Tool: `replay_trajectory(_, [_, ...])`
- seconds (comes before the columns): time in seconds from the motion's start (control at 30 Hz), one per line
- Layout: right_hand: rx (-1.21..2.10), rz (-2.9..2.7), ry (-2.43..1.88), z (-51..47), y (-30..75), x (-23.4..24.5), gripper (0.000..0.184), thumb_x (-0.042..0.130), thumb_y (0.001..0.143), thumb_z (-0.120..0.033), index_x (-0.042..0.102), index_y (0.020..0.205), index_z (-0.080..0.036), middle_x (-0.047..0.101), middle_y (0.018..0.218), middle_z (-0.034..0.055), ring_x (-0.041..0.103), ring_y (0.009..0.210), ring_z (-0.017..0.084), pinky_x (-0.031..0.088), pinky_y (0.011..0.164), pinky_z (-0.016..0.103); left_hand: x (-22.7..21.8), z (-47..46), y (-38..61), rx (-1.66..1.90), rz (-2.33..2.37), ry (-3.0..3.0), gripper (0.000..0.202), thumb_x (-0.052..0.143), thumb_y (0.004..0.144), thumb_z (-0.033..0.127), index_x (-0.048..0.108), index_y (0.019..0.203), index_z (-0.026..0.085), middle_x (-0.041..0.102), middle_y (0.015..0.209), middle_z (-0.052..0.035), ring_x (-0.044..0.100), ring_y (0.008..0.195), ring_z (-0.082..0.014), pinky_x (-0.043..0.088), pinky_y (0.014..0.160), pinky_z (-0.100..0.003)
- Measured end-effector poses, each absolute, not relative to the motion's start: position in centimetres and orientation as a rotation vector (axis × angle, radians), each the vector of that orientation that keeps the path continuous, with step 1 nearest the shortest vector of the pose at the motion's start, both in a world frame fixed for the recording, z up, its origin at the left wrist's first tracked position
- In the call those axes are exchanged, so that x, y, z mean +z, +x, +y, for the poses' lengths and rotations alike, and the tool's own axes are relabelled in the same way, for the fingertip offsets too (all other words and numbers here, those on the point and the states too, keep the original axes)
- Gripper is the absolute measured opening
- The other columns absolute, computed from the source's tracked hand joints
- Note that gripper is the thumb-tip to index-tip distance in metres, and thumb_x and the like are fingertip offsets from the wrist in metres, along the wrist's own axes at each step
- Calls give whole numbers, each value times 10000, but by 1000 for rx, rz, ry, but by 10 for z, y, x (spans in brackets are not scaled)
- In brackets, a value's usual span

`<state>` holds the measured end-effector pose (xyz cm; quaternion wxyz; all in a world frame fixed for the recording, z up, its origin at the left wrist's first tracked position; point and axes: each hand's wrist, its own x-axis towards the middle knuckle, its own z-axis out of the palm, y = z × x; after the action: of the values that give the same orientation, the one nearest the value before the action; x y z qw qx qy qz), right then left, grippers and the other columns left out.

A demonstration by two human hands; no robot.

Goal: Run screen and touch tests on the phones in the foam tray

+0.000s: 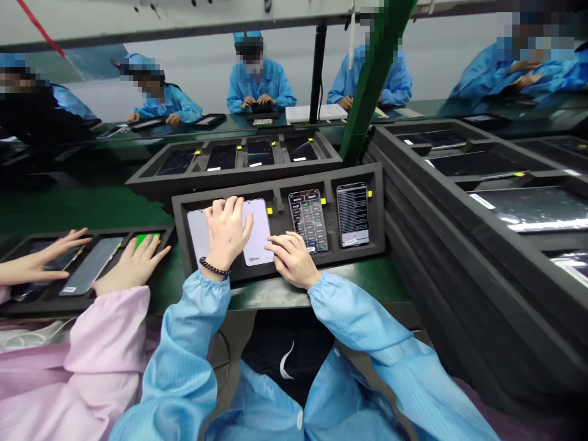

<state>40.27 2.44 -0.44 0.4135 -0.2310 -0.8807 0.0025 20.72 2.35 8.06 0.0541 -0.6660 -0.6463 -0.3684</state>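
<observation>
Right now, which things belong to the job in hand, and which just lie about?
Likely the job:
Two white-screened rectangular phones, partly under the left hand
Black foam tray holding them
Two dark-screened phones in it

Likely lying about:
Black foam four-phone tray behind
Stacked black trays, right

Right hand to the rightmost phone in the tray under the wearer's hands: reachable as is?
Likely yes. The right hand is near the neighbouring phone in the same tray; nothing covers the rightmost phone, and the left hand is clear.
</observation>
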Motion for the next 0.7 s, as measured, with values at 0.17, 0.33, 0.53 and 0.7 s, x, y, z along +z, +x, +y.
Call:
replay_trajectory(0.17, [62, -2094, -626, 24, 411, 0, 339, 412, 1000, -206, 681, 1205, -200, 690, 1288, 101, 591, 1183, 230, 444, 1103, 447, 90, 9, 194, -1363, -1905, -2246, 401, 698, 755, 393, 585, 1075, 179, 635, 1143, -141, 562, 1165, -365, 430, 1055, -527])
replay_trajectory(0.33, [230, -1814, -723, 23, 420, 8, 351, 387, 1006, -243, 648, 1240, -217, 655, 1316, 111, 597, 1238, 248, 486, 1072, 439, 69, -2, 191, -1928, -2136, -2547, 694, 844, 633, 479, 573, 1201, 185, 671, 1221, -145, 647, 1123, -325, 552, 956, -435])
replay_trajectory(0.53, [646, -1529, -784, -7, 441, 38, 271, 421, 992, -320, 640, 1099, -201, 706, 1010, 70, 675, 848, 174, 568, 750, 298, 63, -34, 234, -2412, -2238, -1966, 585, 669, 797, 497, 598, 1293, 194, 683, 1296, -98, 633, 1218, -320, 547, 986, -384])
replay_trajectory(0.7, [880, -1644, -929, -49, 476, 63, 257, 532, 968, -428, 617, 1065, -205, 654, 774, -23, 598, 656, 120, 456, 585, 219, 62, -106, 286, -2453, -2704, -1863, 573, 581, 841, 489, 625, 1335, 205, 702, 1302, -63, 669, 1165, -323, 592, 862, -360])
